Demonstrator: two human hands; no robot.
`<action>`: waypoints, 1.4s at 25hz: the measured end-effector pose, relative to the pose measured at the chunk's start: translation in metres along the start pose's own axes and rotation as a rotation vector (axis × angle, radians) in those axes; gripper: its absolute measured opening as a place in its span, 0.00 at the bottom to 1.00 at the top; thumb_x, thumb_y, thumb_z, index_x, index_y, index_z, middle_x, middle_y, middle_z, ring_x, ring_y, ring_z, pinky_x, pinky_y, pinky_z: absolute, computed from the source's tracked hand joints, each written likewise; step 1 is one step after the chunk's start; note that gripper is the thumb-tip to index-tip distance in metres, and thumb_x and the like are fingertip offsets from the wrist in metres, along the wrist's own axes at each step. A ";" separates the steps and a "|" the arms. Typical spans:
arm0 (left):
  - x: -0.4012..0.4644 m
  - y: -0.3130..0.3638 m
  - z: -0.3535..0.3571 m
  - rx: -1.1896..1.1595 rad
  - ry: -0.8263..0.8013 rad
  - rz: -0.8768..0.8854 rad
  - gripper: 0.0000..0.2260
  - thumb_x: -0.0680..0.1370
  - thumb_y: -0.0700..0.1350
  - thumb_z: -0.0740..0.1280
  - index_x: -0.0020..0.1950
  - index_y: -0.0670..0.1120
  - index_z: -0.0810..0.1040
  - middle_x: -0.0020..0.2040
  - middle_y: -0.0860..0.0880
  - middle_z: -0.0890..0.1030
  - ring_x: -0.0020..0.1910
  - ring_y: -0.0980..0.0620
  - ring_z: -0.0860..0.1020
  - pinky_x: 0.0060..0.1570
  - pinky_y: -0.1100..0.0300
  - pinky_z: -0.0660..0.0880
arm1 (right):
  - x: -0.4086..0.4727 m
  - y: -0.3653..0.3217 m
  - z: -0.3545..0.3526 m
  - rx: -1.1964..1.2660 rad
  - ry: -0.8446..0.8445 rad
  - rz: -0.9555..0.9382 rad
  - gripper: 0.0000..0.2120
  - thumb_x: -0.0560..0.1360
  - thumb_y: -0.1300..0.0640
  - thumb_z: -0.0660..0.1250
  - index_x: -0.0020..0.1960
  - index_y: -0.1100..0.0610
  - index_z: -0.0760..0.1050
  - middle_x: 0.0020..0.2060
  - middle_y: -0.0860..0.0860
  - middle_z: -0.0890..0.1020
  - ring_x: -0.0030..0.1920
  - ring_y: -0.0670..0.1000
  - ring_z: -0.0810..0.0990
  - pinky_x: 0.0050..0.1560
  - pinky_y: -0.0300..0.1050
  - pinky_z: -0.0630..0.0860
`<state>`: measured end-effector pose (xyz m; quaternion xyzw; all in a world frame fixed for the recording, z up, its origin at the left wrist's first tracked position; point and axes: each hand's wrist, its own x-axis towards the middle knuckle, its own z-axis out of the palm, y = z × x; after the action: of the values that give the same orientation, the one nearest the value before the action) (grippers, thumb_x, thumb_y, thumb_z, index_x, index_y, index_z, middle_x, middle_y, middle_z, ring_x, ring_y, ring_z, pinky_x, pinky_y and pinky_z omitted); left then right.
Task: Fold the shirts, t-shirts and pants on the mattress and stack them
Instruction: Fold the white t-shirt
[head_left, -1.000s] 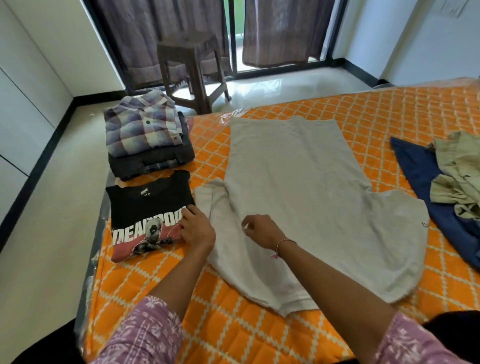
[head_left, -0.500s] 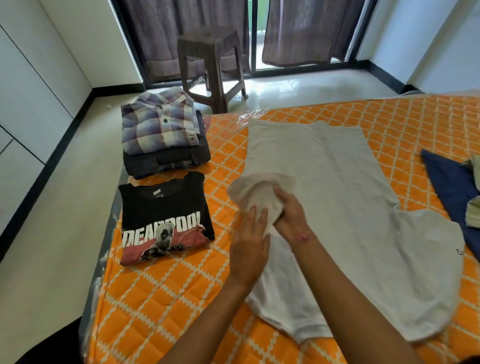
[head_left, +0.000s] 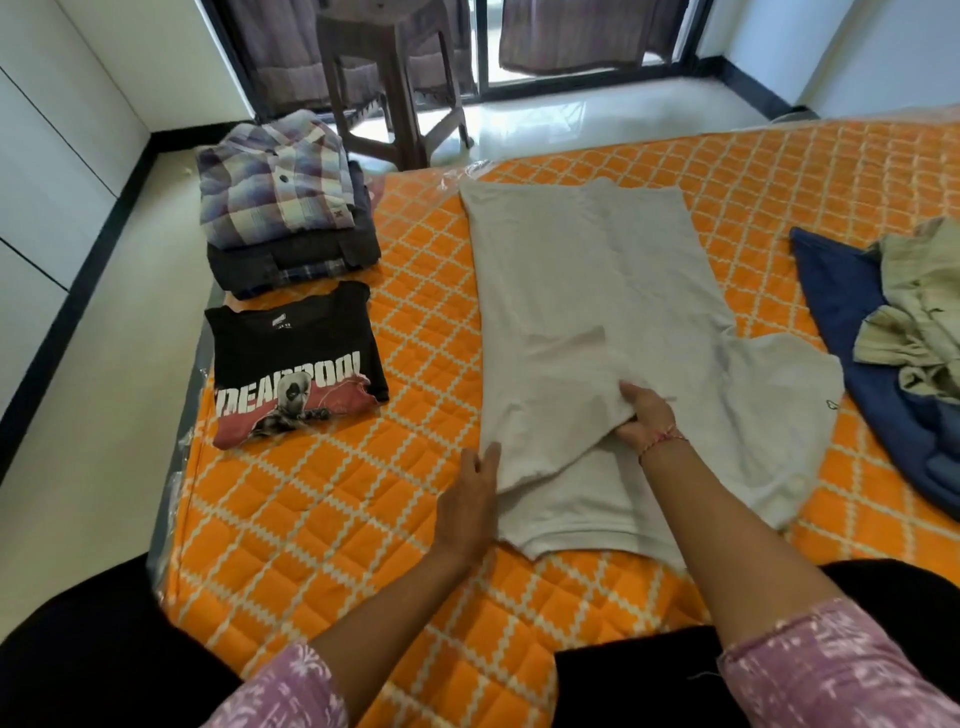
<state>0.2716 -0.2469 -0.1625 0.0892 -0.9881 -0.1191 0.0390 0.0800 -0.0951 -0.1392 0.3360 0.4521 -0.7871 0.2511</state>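
The grey t-shirt (head_left: 587, 312) lies flat in the middle of the orange mattress (head_left: 322, 519), its hem at the far side and its collar end near me. The left side with its sleeve is already turned in over the body; the right sleeve (head_left: 779, 415) lies spread out. My right hand (head_left: 647, 415) pinches the edge of the turned-in part, thumb below and fingers (head_left: 641, 396) curled on top. My left hand (head_left: 470, 499) is flat and open, and its fingers touch the outer fold line near the collar end.

To do this step well, I think I should lay the flap down so that its edge runs straight and parallel to the long side, then slide the flat left hand along the fold to press out the creases. After that the right side can come over by the same width, so the folded shirt matches the black Deadpool t-shirt (head_left: 296, 374) that lies folded at my left, just before the stack with the plaid shirt (head_left: 270, 187) on top. More unfolded clothes (head_left: 893, 332) wait at the right.
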 end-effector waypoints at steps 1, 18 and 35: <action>-0.010 0.006 0.001 0.056 -0.064 0.074 0.35 0.56 0.39 0.81 0.59 0.46 0.69 0.45 0.43 0.78 0.25 0.49 0.74 0.17 0.62 0.57 | 0.006 -0.003 -0.009 0.019 0.033 -0.036 0.05 0.77 0.64 0.63 0.51 0.61 0.75 0.64 0.58 0.76 0.59 0.59 0.76 0.52 0.59 0.74; 0.038 -0.003 -0.024 -0.488 -0.413 -0.461 0.13 0.71 0.33 0.66 0.37 0.46 0.63 0.36 0.46 0.69 0.35 0.46 0.68 0.31 0.55 0.63 | -0.083 0.099 -0.025 -2.243 -0.543 -1.115 0.13 0.78 0.53 0.59 0.59 0.59 0.70 0.53 0.58 0.75 0.54 0.59 0.73 0.41 0.46 0.67; -0.086 -0.032 -0.053 0.241 -0.292 0.035 0.12 0.80 0.35 0.56 0.62 0.42 0.66 0.63 0.40 0.66 0.55 0.40 0.72 0.36 0.53 0.65 | -0.091 0.117 -0.034 -2.365 -0.604 -1.524 0.10 0.64 0.53 0.62 0.44 0.53 0.66 0.35 0.51 0.75 0.32 0.53 0.76 0.29 0.42 0.68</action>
<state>0.3666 -0.2735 -0.1235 0.0576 -0.9918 -0.0108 -0.1137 0.2315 -0.1114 -0.1466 -0.5614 0.8250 0.0629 -0.0125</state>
